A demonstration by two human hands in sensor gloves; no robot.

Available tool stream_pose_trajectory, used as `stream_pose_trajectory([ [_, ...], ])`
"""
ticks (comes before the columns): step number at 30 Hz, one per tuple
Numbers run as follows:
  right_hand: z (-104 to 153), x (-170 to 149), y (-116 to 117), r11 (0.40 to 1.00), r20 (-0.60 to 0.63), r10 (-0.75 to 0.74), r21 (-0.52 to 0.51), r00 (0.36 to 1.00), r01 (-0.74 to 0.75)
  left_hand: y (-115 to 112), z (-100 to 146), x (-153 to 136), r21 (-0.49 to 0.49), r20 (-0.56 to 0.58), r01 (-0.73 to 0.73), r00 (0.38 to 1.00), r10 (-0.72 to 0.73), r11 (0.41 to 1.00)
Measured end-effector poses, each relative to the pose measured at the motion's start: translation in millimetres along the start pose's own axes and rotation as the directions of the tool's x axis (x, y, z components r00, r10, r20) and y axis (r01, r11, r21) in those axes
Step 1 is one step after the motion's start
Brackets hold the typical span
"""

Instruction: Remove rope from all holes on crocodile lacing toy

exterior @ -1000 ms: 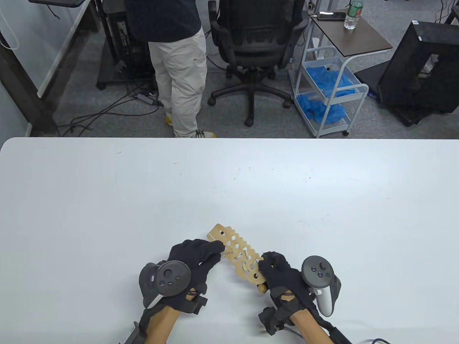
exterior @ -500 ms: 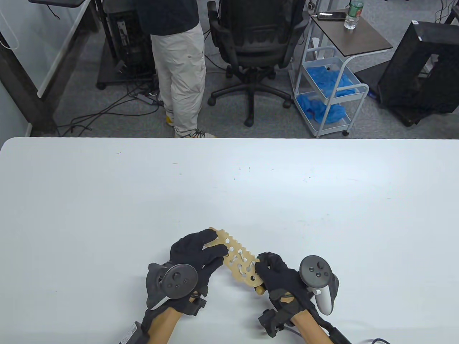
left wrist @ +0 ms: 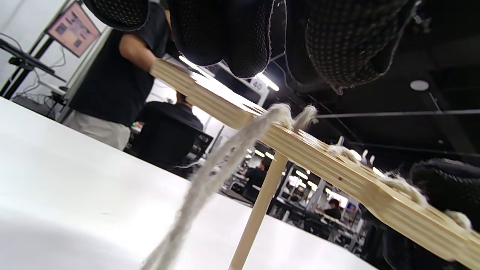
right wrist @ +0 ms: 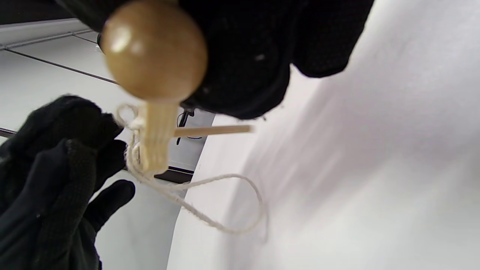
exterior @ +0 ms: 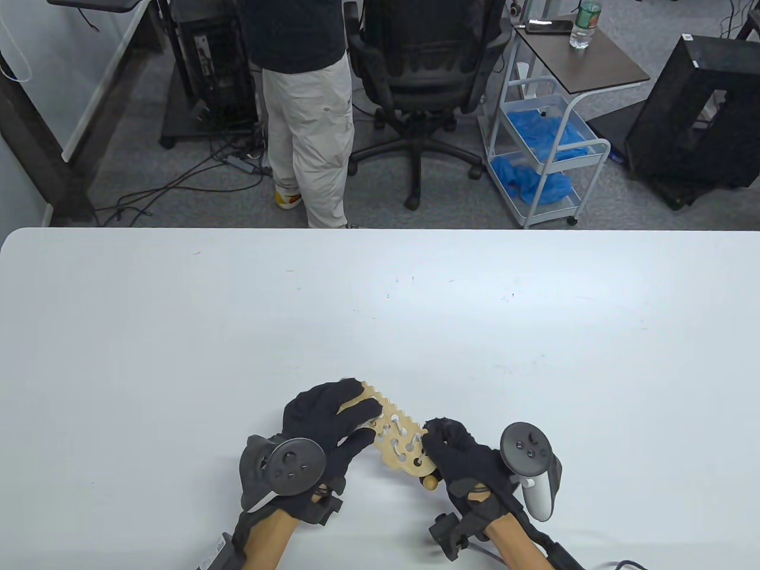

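Note:
The crocodile lacing toy (exterior: 396,438) is a flat wooden board with holes, held just above the white table (exterior: 380,309) near its front edge. White rope (exterior: 402,430) is laced through its middle holes. My left hand (exterior: 356,418) holds the far end, fingers laid over the top. My right hand (exterior: 444,442) grips the near end, above a round wooden knob (exterior: 428,483). In the left wrist view the board (left wrist: 300,146) is edge-on, with rope (left wrist: 210,180) and a thin wooden stick (left wrist: 258,210) hanging below it. In the right wrist view the knob (right wrist: 153,48) is close and a rope loop (right wrist: 228,204) dangles.
A person (exterior: 306,113) stands just beyond the table's far edge. Behind are an office chair (exterior: 424,71), a white cart (exterior: 546,154) with blue material and a black case (exterior: 694,113) on the floor.
My left hand slid from the board's side up over its far end. The board sank slightly toward me. The standing person stepped to the right.

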State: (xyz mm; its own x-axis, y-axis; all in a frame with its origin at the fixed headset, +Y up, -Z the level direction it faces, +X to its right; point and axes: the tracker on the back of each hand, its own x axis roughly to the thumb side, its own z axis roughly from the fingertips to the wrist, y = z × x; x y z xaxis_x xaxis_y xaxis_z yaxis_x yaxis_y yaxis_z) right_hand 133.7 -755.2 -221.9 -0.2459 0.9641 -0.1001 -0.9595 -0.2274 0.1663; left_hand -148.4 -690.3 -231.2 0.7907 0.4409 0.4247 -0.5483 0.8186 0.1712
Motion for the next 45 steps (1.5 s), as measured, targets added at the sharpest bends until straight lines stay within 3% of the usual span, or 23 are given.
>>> stream_pose_trajectory([
  [5,3.4,3.6,-6.7,0.997,0.019,-0.074,-0.031,0.997,0.074,9.5,0.3,-22.5,0.089,-0.135,-0.151,0.977,0.162,0.984],
  [11,4.1,4.0,-8.3,0.988,0.037,-0.153,0.002,0.988,0.153,0.3,1.1,-50.8,0.125,-0.295,-0.355,0.878,0.376,0.926],
  [19,4.3,6.7,-5.0,0.971,0.07,-0.23,0.089,0.971,0.224,-20.4,-5.3,-52.9,-0.07,-0.297,-0.533,0.818,0.493,0.843],
  [31,4.5,8.9,-1.2,0.955,0.092,-0.269,0.156,0.959,0.253,-35.7,-8.4,-40.2,-0.314,-0.224,-0.544,0.839,0.496,0.778],
  [45,4.3,10.2,1.1,0.95,0.102,-0.274,0.184,0.956,0.252,-41.3,-7.7,-31.4,-0.391,-0.183,-0.467,0.884,0.43,0.793],
])
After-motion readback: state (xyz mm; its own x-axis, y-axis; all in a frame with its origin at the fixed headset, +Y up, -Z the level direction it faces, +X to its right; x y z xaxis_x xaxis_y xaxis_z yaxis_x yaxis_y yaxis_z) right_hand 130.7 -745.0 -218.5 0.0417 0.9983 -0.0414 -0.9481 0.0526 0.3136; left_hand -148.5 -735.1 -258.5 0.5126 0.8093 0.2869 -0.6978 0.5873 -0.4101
